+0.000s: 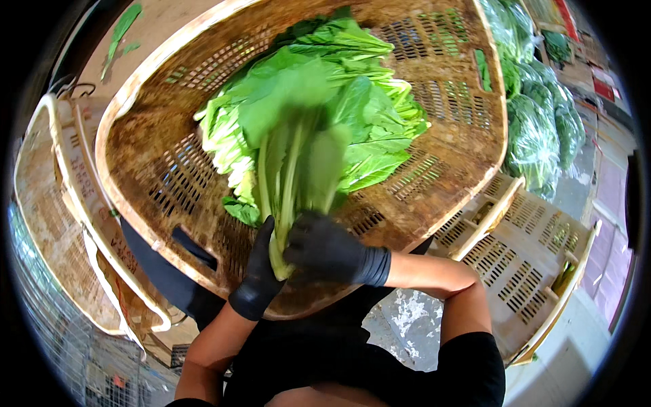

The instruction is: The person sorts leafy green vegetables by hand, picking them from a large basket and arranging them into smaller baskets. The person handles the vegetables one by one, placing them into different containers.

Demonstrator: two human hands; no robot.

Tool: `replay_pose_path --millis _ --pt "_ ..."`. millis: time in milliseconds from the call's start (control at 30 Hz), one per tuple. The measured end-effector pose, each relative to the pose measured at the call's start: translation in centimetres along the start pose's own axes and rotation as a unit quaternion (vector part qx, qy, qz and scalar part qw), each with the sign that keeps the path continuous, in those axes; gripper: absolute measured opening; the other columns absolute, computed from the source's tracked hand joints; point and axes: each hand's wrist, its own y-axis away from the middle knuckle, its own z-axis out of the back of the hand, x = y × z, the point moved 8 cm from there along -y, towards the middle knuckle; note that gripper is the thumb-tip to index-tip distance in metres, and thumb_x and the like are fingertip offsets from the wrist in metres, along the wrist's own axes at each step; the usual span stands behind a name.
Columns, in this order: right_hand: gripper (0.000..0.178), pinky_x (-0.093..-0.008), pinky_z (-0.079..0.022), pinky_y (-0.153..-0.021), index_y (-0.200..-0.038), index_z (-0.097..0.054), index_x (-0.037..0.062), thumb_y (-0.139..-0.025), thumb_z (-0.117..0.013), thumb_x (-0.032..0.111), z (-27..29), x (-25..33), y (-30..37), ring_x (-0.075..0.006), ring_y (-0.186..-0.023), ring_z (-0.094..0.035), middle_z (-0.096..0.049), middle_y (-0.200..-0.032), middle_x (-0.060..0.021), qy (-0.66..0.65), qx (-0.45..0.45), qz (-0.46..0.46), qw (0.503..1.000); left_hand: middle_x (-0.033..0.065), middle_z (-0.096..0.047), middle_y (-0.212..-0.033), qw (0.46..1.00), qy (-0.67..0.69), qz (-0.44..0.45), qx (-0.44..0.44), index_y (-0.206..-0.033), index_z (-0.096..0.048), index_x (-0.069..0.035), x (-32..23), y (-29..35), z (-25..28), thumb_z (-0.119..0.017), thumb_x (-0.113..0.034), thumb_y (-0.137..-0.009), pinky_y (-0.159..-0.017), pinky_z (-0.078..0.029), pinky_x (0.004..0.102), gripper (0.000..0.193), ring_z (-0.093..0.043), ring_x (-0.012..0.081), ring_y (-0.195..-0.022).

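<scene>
Both my hands wear black gloves and work at the near side of a large brown-stained plastic basket (461, 159). Between them stands a bunch of leafy greens (293, 163) with long pale stems, its leaves smeared by motion. My left hand (261, 271) is closed round the lower stems, thumb pointing up along them. Curled against the same stems from the right is my right hand (327, 249); its fingertips are partly hidden. Beyond them a heap of leafy greens (380, 129) lies in the basket, leaves and cut stem ends facing several ways.
Stacked pale crates (57, 224) stand at the left. Another slotted crate (522, 261) sits at the lower right, with bits of green inside. Clear bags of greens (532, 132) are piled at the right. A loose leaf (122, 34) lies on a brown surface at the upper left.
</scene>
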Motion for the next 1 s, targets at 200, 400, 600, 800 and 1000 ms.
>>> replay_pose_path --millis 200,400,600,800,1000 --pt "0.027 -0.0388 -0.047 -0.06 -0.084 -0.057 0.0127 -0.072 -0.065 0.036 -1.2 0.2 1.4 -0.0266 -0.072 -0.058 -0.054 -0.079 -0.0079 -0.042 -0.004 -0.041 0.998 0.0151 -0.056 -0.112 0.996 -0.043 -0.01 -0.071 -0.128 -0.043 -0.005 0.1 0.8 1.9 -0.045 -0.04 -0.092 -0.082 -0.051 0.0378 0.051 -0.059 0.0252 -0.097" --pt "0.019 -0.0383 -0.048 -0.053 -0.091 -0.056 0.0117 -0.079 -0.059 0.025 -3.4 1.8 3.9 -0.0286 -0.069 -0.061 -0.057 -0.08 -0.008 -0.083 -0.031 -0.105 0.991 0.0174 -0.057 -0.109 0.99 -0.109 -0.037 -0.082 -0.127 -0.042 -0.001 -0.7 2.5 2.3 -0.051 -0.017 -0.081 -0.084 -0.05 0.0392 0.049 -0.059 0.029 -0.096" --pt "0.029 -0.0381 -0.049 -0.062 -0.097 -0.056 0.0081 -0.089 -0.054 0.035 -3.2 3.3 5.1 -0.0305 -0.074 -0.061 -0.058 -0.085 -0.0136 -0.332 0.084 -0.151 0.927 0.0168 -0.052 -0.119 0.946 -0.145 -0.197 -0.214 -0.131 -0.038 -0.001 -1.6 7.5 4.4 -0.057 -0.016 -0.072 -0.092 -0.046 0.0415 0.063 -0.054 0.0317 -0.108" --pt "0.033 -0.0357 -0.048 -0.08 -0.108 -0.057 0.004 -0.089 -0.054 0.031 3.8 -11.6 4.2 -0.0253 -0.092 -0.06 -0.061 -0.106 -0.016 -0.318 -0.044 -0.096 0.942 0.0173 -0.053 -0.114 0.93 -0.083 -0.279 -0.223 -0.129 -0.039 0.0 -4.4 9.1 7.0 -0.058 -0.023 -0.073 -0.088 -0.047 0.0383 0.063 -0.055 0.0304 -0.104" --pt "0.036 -0.0401 -0.046 -0.086 -0.108 -0.061 0.0075 -0.073 -0.064 0.012 14.1 -46.8 9.3 -0.0342 -0.096 -0.059 -0.061 -0.105 -0.0184 0.25 -0.156 -0.389 0.873 0.0264 -0.052 -0.118 0.963 -0.132 -0.203 -0.117 -0.133 -0.031 0.005 -2.9 6.1 4.6 -0.056 -0.022 -0.07 -0.085 -0.05 0.0459 0.073 -0.057 0.0385 -0.102"
